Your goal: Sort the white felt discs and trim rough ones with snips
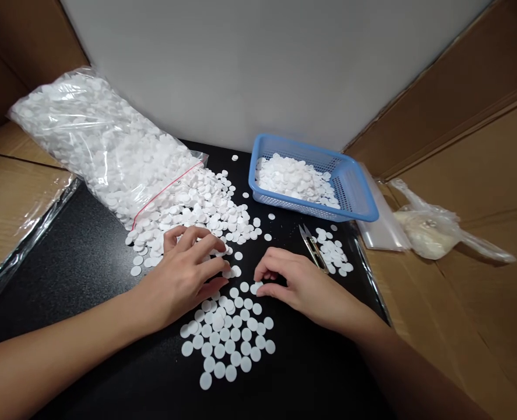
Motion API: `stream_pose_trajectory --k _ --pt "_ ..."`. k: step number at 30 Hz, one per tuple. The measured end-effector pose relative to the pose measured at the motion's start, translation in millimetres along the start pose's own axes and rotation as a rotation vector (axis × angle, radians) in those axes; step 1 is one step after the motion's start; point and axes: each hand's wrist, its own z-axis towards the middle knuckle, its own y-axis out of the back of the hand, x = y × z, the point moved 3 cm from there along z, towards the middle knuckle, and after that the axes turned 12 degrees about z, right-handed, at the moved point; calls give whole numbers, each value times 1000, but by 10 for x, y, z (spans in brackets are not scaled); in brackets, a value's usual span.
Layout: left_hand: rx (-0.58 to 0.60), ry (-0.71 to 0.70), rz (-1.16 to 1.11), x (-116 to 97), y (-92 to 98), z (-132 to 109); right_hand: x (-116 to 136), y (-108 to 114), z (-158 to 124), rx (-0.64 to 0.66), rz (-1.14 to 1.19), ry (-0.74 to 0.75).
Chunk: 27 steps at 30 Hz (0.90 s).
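Small white round discs lie loose over the black tabletop. My left hand rests at the front of a large disc pile, its fingers bent and spread, with a few discs under and beside the fingertips. To its right, my right hand has thumb and forefinger drawn together at a white disc; the fingertips partly cover it. Nearer me, below both hands, a scattered group of discs lies mostly flat, some overlapping.
A clear zip bag of discs spills at left. A blue basket holding discs stands at back right. Thread snips lie beside a small disc heap. A knotted plastic bag sits on cardboard at right; a pale wall rises behind.
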Motion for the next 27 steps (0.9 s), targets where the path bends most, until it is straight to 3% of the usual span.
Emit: stream_pose_trajectory --k 4,7,10,15,20,23,27 --pt "15 -3 -1 -14 31 -9 17 -65 31 -57 26 4" --pt "25 -40 8 -29 23 -12 50 -155 90 -194 33 93" --pt "33 -69 -16 -23 10 -28 79 -265 147 -235 0 188" --pt "104 18 -156 86 -9 -48 87 -316 163 -231 12 220" --pt "11 122 -168 192 47 -34 146 -325 105 -112 -123 353" --pt "-1 97 -142 171 62 -32 147 -294 82 -52 -198 350" --pt "4 44 -151 111 60 -38 97 -185 73 -93 -159 276"
